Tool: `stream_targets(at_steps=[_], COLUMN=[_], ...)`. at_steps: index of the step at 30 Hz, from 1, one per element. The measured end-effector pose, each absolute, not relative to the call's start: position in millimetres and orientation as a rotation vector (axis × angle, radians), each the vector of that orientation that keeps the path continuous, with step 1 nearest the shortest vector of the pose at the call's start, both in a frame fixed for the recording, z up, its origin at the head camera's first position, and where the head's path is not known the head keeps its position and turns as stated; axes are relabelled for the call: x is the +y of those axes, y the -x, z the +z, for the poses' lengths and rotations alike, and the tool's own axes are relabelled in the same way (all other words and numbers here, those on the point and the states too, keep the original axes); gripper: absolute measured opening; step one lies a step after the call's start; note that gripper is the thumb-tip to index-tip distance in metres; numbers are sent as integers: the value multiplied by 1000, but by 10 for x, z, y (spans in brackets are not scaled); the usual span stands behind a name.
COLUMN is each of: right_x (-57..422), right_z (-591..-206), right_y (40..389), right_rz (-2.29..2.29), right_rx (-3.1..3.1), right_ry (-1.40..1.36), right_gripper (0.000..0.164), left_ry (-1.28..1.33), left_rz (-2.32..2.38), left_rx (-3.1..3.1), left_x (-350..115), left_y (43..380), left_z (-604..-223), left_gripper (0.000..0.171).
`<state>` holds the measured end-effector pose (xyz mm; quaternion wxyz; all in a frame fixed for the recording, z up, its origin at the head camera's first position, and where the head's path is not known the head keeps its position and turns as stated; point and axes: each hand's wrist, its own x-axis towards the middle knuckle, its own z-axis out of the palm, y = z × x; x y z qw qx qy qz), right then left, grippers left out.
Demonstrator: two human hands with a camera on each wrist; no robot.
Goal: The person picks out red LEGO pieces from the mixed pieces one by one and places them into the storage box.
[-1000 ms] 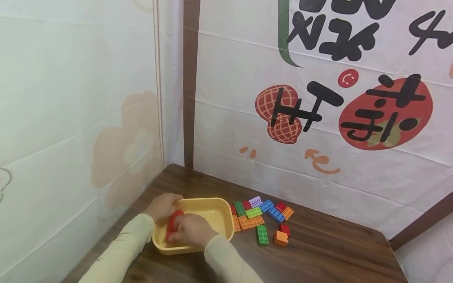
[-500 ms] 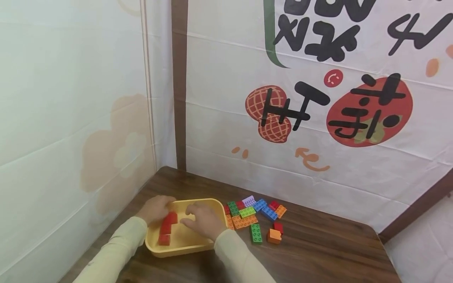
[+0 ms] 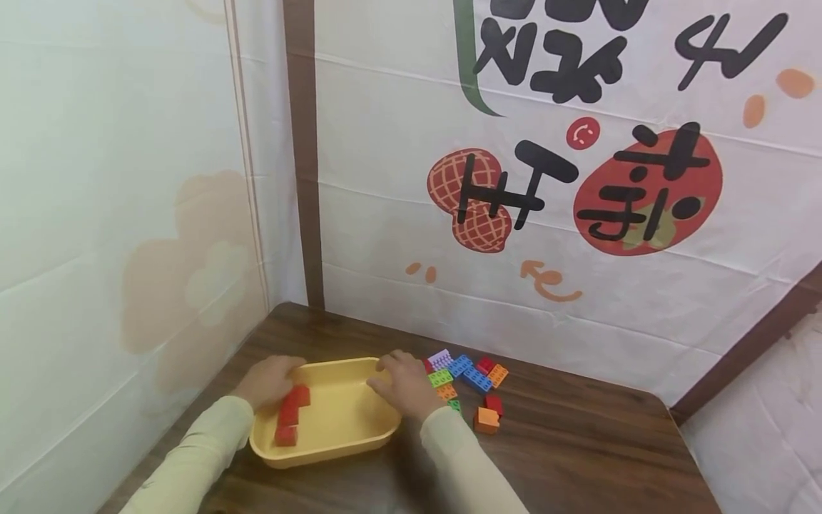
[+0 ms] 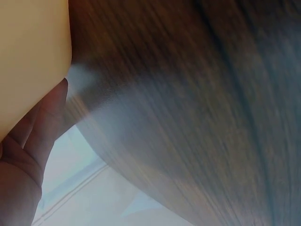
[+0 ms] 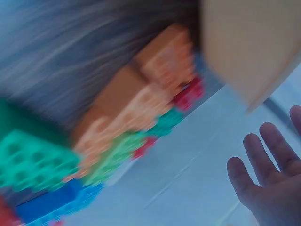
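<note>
Yellow tray (image 3: pixel 334 446) sits at the lower left of the head view on the brown tabletop (image 3: pixel 578 457), with red bricks (image 3: pixel 287 417) stacked along its left inside wall. Left hand (image 3: pixel 266 380) rests against the tray's left rim, fingers flat on its outer wall. Right hand (image 3: pixel 404 385) hovers over the tray's right rim, its grip spread and holding nothing, just beside the loose coloured bricks (image 3: pixel 465 375).

one yellow tray (image 3: pixel 334 448), two hands, one red brick stack (image 3: pixel 289 415)
</note>
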<state>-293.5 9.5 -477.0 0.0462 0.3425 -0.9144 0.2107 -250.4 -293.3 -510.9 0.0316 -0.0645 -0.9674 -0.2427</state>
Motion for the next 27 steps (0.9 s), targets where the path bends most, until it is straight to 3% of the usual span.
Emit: stream_targets(at_steps=[11, 15, 20, 27], right_x=[1004, 1300, 1607, 1828], right_z=[-4992, -5074, -5174, -5229], right_y=[3138, 3179, 3216, 3260], right_rz=[735, 523, 396, 477], right_rx=[-2867, -2888, -3037, -3127], right_ry=[-657, -446, -144, -129], right_gripper=[31, 18, 27, 26], left_ry=[213, 210, 201, 192], left_rz=[-739, -727, -740, -743], left_rx=[-2971, -2976, -2979, -2993], left_x=[-2952, -2984, -2995, -2965], left_y=[2524, 2531, 2525, 2516], left_z=[-5156, -5141, -5152, -5122], left_gripper=[40, 40, 39, 41])
